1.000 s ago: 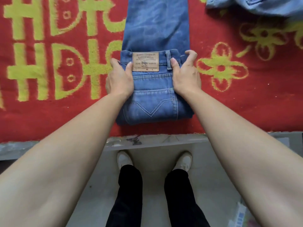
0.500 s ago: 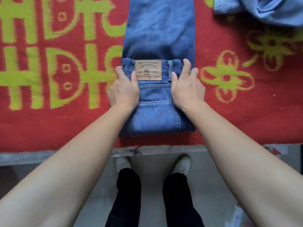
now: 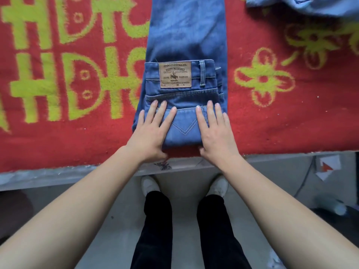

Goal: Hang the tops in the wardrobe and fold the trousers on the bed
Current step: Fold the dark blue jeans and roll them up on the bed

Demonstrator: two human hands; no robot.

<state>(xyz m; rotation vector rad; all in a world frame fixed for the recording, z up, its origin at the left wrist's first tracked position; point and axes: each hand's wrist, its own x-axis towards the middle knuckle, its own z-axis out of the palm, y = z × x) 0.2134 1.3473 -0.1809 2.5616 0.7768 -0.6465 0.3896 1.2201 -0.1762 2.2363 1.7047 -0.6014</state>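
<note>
A pair of blue jeans (image 3: 186, 45) lies lengthwise on the bed's red blanket (image 3: 68, 133), its waist end folded over toward me, with a tan leather patch (image 3: 175, 74) facing up. My left hand (image 3: 153, 131) rests flat on the near left part of the fold, fingers spread. Flat on the near right part lies my right hand (image 3: 215, 133), its fingers spread too. Both thumbs sit at the fold's near edge. Neither hand grips the cloth.
A light blue garment (image 3: 310, 4) lies crumpled at the blanket's far right corner. The bed's grey edge (image 3: 58, 177) runs across below the blanket. My feet in white shoes (image 3: 149, 185) stand on the pale floor beneath.
Both hands have slid from the waistband sides back toward me and opened flat on the near part of the fold. The view has shifted slightly.
</note>
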